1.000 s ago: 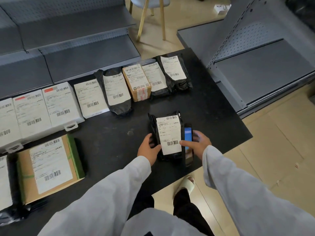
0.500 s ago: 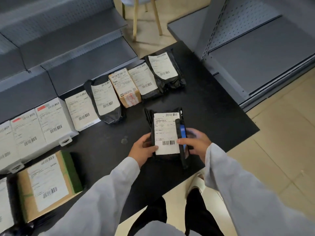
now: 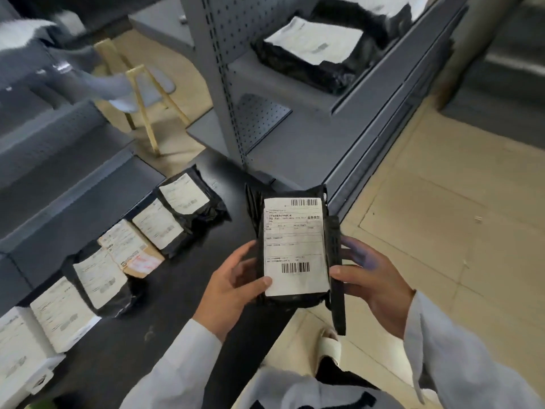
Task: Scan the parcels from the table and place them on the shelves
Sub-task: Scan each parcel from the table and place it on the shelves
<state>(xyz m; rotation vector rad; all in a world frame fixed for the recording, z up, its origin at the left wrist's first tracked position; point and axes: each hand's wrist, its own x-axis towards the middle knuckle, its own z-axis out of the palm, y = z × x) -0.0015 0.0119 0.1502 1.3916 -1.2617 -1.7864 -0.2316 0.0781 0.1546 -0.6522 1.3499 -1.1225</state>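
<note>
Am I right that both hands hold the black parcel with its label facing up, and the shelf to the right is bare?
Not quite. Both the left hand and the right hand do hold the black parcel, label up, with a scanner in the right grip. But the shelf to the right is not bare: the head view shows another black parcel on it.

At the lower left of your view, the black matte table (image 3: 182,293) carries a row of white-labelled parcels (image 3: 159,224). At upper right, the grey metal shelf (image 3: 298,93) bears a black plastic mailer (image 3: 312,51).
</note>
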